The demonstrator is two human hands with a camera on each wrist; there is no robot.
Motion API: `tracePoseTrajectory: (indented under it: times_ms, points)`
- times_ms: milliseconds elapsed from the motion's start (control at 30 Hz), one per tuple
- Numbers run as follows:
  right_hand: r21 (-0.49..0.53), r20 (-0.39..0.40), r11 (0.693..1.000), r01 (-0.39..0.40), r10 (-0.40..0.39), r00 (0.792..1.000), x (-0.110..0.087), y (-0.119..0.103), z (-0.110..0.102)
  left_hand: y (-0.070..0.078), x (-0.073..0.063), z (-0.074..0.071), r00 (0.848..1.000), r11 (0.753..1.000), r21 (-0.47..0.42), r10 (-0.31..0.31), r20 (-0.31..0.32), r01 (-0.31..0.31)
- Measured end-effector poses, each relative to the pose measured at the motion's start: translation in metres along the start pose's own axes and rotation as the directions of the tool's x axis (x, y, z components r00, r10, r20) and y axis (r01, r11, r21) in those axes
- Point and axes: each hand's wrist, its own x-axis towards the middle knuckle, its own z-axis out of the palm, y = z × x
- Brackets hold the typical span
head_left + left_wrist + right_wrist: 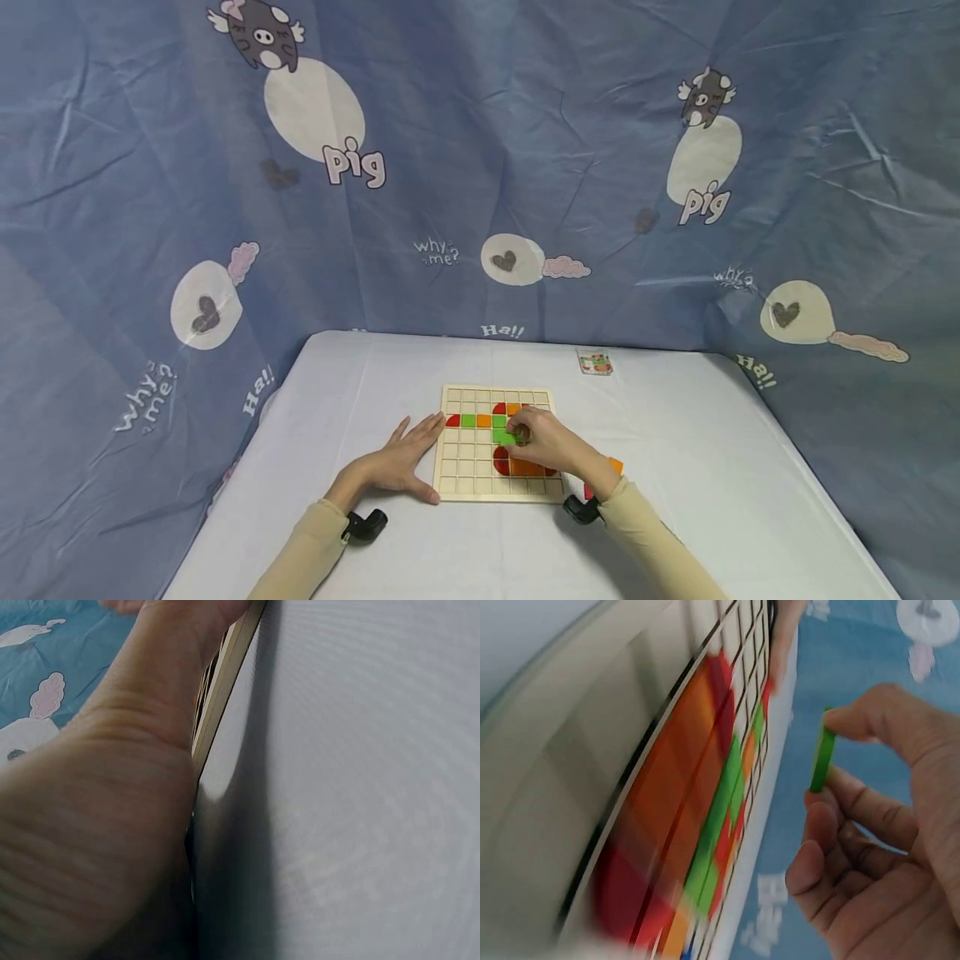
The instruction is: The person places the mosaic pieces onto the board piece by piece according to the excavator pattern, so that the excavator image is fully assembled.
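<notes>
A pale wooden grid board point(465, 475) lies on the white table, with red, orange and green tiles set in its cells. My left hand point(401, 458) rests spread along the board's left side, fingertips and thumb at its edge. Over the board's right half, my right hand point(551, 442) pinches a thin green tile point(824, 757) between thumb and index finger. In the right wrist view this tile is held clear of the board. Below it lie a large orange block point(682, 765), a green strip point(712, 840) and red rounded pieces, partly blurred. The right hand hides some cells in the head view.
Loose orange point(616, 465) and red point(588, 492) pieces lie by my right wrist, partly covered by it. A small printed card point(595, 362) is near the table's far edge. A blue patterned cloth point(450, 167) hangs behind the table.
</notes>
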Motion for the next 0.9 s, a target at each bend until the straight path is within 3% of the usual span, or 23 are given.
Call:
tracePoseTrajectory:
  times_ms: [167, 400, 567, 900]
  points:
    - [0.013, 0.07, 0.999, 0.036, -0.037, 0.997, 0.035, -0.018, 0.022, -0.001, 0.0, -0.001, 1.0, 1.0, -0.009, 0.018, 0.003, -0.018]
    - [-0.031, 0.076, 0.998, 0.048, -0.046, 0.996, 0.066, -0.029, 0.049, -0.004, -0.001, -0.001, 1.0, 1.0, -0.002, 0.028, 0.005, -0.028]
    - [-0.039, 0.086, 0.999, -0.003, 0.006, 0.996, 0.074, -0.032, 0.06, -0.003, -0.002, -0.002, 1.0, 1.0, -0.014, 0.027, 0.014, -0.027]
    - [-0.029, 0.089, 0.999, -0.031, 0.034, 0.995, 0.079, -0.034, 0.064, -0.003, -0.002, -0.001, 1.0, 1.0, -0.016, 0.021, 0.015, -0.02]
